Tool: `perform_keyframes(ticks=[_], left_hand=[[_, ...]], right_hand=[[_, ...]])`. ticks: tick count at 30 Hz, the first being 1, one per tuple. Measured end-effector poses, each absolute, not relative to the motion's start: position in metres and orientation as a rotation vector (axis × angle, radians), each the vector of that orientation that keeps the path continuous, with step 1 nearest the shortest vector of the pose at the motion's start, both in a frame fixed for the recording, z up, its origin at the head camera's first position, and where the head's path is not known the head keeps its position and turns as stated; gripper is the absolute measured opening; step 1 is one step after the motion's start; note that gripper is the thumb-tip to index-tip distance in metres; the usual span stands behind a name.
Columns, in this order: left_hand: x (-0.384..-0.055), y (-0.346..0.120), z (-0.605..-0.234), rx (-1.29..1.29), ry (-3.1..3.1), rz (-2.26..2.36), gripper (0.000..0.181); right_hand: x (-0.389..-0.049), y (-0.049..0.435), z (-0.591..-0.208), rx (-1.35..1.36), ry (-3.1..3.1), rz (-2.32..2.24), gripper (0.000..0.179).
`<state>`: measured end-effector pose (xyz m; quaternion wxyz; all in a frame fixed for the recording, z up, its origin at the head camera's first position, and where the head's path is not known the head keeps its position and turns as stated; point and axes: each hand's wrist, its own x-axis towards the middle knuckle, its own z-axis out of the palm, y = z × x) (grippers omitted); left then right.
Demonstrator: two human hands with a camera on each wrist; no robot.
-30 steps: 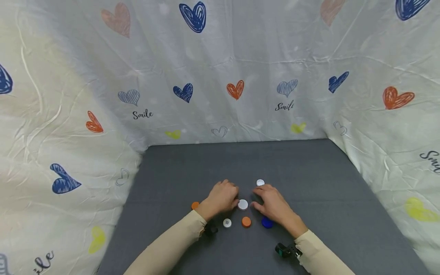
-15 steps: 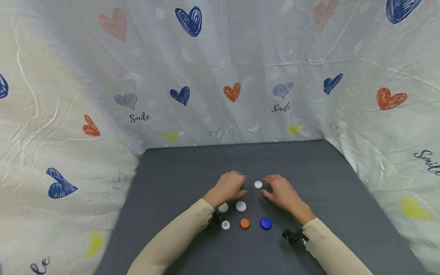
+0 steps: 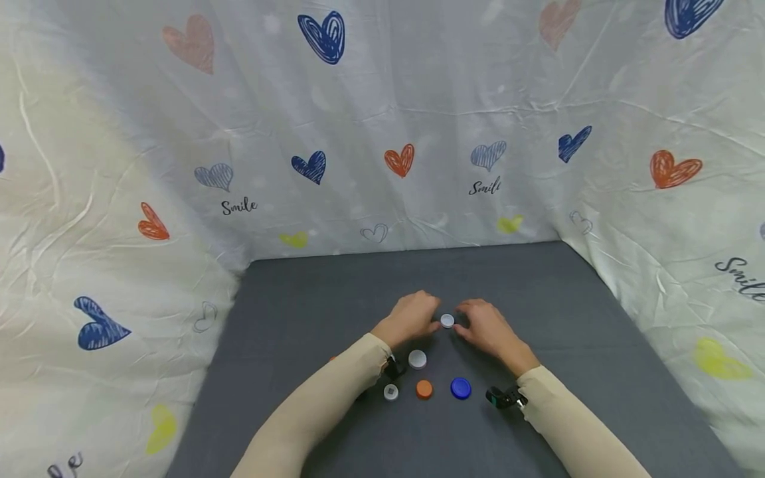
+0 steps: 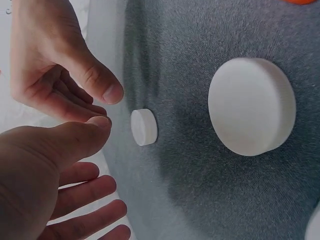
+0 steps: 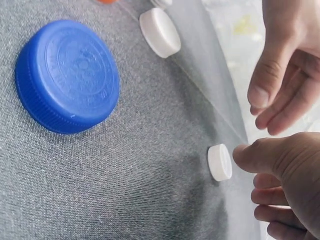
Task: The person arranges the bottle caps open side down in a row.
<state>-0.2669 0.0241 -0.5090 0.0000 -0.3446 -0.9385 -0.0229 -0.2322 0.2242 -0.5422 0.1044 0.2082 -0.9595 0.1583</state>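
A small white bottle cap (image 3: 447, 321) lies flat on the dark grey cloth, between my two hands. My left hand (image 3: 412, 315) hovers at its left side, with thumb and fingers apart. On the right side is my right hand (image 3: 489, 326), its fingers loosely bent. The left wrist view shows the left hand (image 4: 60, 165) with relaxed fingers, near the right hand (image 4: 55, 65) and the small white cap (image 4: 143, 127). In the right wrist view the right thumb (image 5: 260, 154) is beside the cap (image 5: 220, 162); I cannot tell if it touches.
Nearer me lie a larger white cap (image 3: 417, 359), a white cap with a marked top (image 3: 391, 392), an orange cap (image 3: 424, 390) and a blue cap (image 3: 461, 388). Another orange cap (image 3: 333, 358) barely shows beside the left sleeve. A heart-print curtain (image 3: 382, 133) surrounds the table.
My left hand has moved forward and right to the small white cap. My right hand has shifted forward and right, uncovering the blue cap. The left forearm now covers another white cap.
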Motion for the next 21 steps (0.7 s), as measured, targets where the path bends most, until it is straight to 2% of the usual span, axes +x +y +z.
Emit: perform_keyframes(ticks=[9,21], left_hand=[[-0.279,0.037,-0.523,-1.066,-3.019,-0.108,0.024],[-0.290,0.048,-0.538,-1.023,-3.069,-0.072,0.018]], right_hand=[[-0.240,0.224,-0.551,0.616,-2.872,0.463,0.034],[-0.244,0.224,-0.558,0.620,-2.887,0.489,0.028]])
